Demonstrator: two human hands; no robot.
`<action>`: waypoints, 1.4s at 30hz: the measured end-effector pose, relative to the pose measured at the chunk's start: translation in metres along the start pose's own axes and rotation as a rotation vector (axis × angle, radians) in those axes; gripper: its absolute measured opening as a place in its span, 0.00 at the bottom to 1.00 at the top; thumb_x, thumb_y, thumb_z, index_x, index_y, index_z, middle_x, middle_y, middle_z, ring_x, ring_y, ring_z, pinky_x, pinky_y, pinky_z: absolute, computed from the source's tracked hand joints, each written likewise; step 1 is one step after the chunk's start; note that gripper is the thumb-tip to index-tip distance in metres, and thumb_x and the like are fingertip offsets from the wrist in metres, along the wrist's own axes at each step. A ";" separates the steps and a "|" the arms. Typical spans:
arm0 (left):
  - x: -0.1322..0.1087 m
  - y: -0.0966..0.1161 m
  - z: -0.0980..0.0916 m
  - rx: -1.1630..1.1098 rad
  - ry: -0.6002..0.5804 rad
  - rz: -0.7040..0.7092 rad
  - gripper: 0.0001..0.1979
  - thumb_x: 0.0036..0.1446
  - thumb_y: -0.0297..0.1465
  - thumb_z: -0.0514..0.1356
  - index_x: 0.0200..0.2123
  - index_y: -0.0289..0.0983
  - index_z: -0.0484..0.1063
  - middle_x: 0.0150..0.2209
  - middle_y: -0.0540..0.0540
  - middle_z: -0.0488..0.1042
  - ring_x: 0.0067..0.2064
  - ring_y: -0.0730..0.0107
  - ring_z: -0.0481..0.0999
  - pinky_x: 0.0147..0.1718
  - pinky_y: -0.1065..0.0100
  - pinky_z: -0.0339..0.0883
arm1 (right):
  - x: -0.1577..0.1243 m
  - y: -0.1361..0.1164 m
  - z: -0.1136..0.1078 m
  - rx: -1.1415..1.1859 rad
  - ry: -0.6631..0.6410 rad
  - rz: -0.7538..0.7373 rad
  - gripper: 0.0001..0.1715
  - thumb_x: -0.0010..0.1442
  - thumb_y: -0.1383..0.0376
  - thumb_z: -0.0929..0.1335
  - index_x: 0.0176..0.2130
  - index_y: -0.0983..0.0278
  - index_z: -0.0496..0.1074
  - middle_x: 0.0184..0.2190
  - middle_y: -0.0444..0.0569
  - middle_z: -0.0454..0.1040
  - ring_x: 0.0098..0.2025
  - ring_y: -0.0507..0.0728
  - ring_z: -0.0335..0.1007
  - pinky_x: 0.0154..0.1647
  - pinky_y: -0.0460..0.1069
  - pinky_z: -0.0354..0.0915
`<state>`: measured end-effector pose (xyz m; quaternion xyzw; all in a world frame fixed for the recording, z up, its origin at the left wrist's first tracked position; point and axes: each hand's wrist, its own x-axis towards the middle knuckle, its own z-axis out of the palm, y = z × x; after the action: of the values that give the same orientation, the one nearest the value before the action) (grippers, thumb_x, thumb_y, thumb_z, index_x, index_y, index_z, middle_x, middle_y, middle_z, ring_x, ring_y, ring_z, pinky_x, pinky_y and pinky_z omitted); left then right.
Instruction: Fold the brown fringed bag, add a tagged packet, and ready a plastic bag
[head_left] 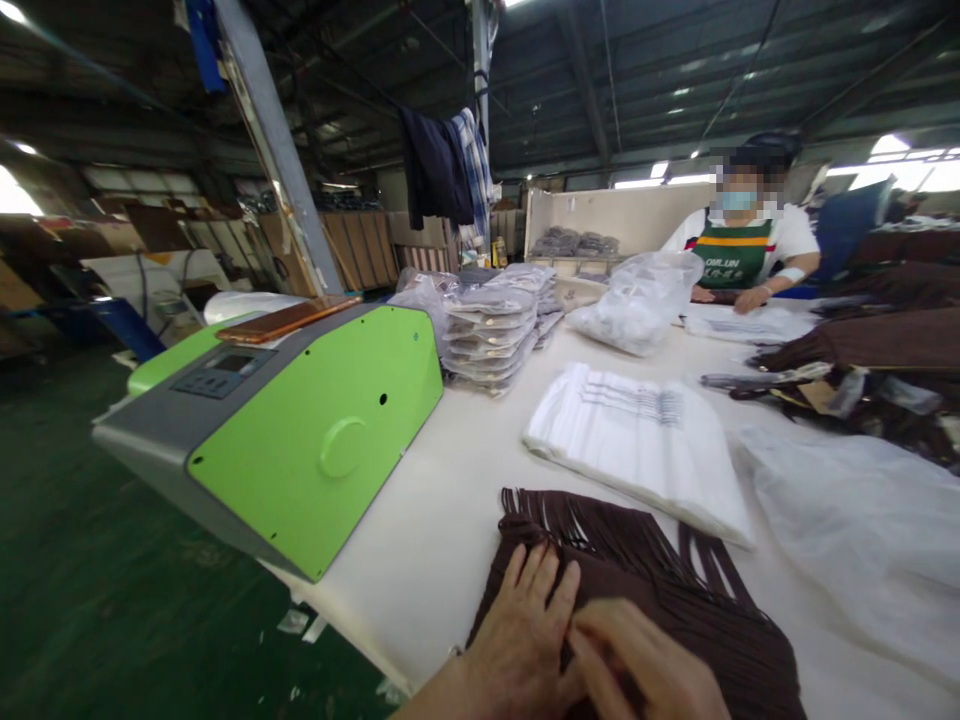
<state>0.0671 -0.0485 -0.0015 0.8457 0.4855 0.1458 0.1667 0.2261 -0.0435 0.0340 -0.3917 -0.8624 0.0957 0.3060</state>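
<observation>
A dark brown fringed cloth (660, 590) lies on the white table (442, 500) right in front of me, its fringe pointing away. My left hand (525, 630) lies flat on the cloth's near left part with its fingers stretched out. My right hand (637, 665) rests beside it on the cloth, its fingers curled and pressed against the fabric; I cannot make out anything in them. A stack of white plastic bags (637, 440) lies just beyond the cloth.
A green and grey machine (300, 430) with a phone on top stands at the table's left edge. Packed bags are piled (491, 330) further back. More brown cloth (885, 345) lies at the right. Another person (750, 250) works at the far end.
</observation>
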 end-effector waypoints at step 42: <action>-0.004 0.009 -0.020 -0.231 -0.091 -0.076 0.37 0.58 0.52 0.44 0.62 0.32 0.49 0.63 0.33 0.50 0.65 0.53 0.45 0.62 0.47 0.36 | 0.111 0.054 0.030 1.150 0.029 0.993 0.05 0.58 0.70 0.66 0.29 0.68 0.66 0.21 0.36 0.64 0.21 0.44 0.62 0.22 0.42 0.61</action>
<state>0.0637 -0.0534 0.0202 0.8076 0.4893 0.1559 0.2901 0.1855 0.0766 0.0381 -0.5139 -0.3949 0.6515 0.3944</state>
